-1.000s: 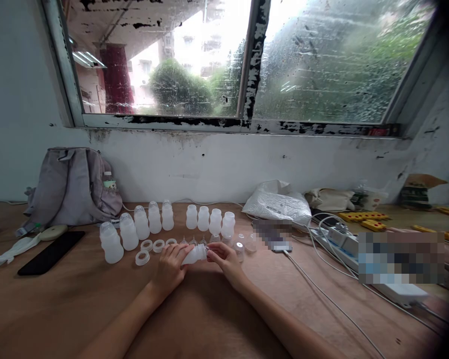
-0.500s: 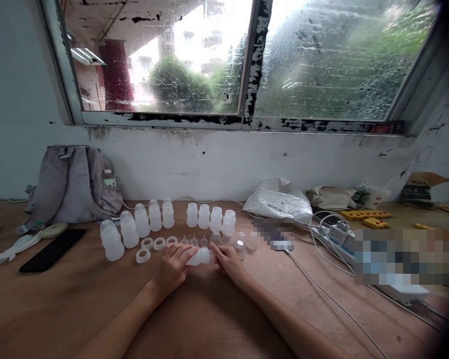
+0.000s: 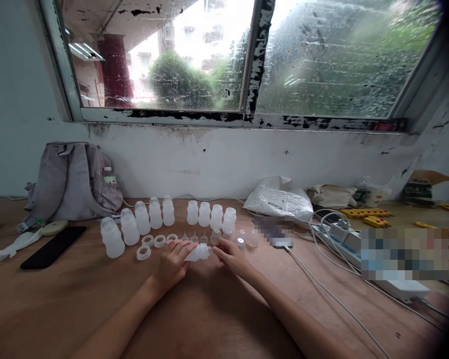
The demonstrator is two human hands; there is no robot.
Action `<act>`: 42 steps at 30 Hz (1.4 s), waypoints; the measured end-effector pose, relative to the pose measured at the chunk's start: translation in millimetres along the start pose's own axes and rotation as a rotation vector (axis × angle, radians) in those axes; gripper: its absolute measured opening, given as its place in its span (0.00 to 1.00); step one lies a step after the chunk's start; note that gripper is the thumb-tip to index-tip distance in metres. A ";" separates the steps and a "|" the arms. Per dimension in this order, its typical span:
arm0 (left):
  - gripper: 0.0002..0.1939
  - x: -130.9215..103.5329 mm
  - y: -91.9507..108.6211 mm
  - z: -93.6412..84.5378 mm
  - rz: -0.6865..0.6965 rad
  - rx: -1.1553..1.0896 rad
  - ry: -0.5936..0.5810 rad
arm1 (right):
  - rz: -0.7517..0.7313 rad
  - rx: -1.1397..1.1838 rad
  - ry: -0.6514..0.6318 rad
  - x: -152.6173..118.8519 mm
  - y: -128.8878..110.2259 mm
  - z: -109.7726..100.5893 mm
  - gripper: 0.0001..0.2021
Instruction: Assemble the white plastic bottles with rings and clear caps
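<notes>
My left hand (image 3: 173, 260) is wrapped round a frosted white baby bottle (image 3: 197, 253), tipped on its side with its neck toward the right. At the neck end a clear nipple (image 3: 209, 251) shows, and the closed fingertips of my right hand (image 3: 230, 255) pinch at its tip. Just behind my hands lie several white collar rings (image 3: 143, 253) and clear nipples (image 3: 194, 236). Clear caps (image 3: 240, 243) stand beyond my right hand.
Several capped bottles (image 3: 112, 238) stand at the left, with open bottles (image 3: 204, 214) at the back. A black phone (image 3: 53, 248) and grey backpack (image 3: 75, 179) are farther left. On the right are a silver bag (image 3: 279, 199), a white cable (image 3: 322, 294) and a power strip (image 3: 400, 288).
More of the clear nipple shows between the bottle neck and my right fingertips. Both hands stay in almost the same place, and the view has shifted slightly.
</notes>
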State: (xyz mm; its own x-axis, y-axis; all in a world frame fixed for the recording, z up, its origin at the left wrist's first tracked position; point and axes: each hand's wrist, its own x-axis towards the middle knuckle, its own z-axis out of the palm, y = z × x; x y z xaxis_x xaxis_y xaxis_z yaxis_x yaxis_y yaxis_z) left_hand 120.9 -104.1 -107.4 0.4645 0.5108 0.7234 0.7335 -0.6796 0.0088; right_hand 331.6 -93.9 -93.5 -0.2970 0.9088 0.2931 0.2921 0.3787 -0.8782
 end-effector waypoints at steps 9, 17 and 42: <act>0.24 -0.1 -0.3 1.6 -0.007 -0.022 -0.025 | -0.027 -0.097 0.023 -0.1 1.0 0.9 0.17; 0.22 -0.8 -0.1 0.7 -0.023 -0.123 -0.049 | 0.040 0.000 -0.027 1.0 0.2 1.9 0.20; 0.23 7.0 24.4 -14.6 -0.988 -1.948 -0.641 | 0.154 0.636 -0.119 -7.4 -28.5 8.8 0.18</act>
State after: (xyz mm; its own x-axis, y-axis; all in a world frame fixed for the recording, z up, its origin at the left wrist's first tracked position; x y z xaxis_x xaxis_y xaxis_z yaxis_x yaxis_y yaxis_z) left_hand 134.8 -124.7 -92.0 0.7187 0.6753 -0.1657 -0.2651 0.4864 0.8326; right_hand 317.4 -113.0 -73.9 -0.4038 0.9049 0.1345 -0.2434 0.0355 -0.9693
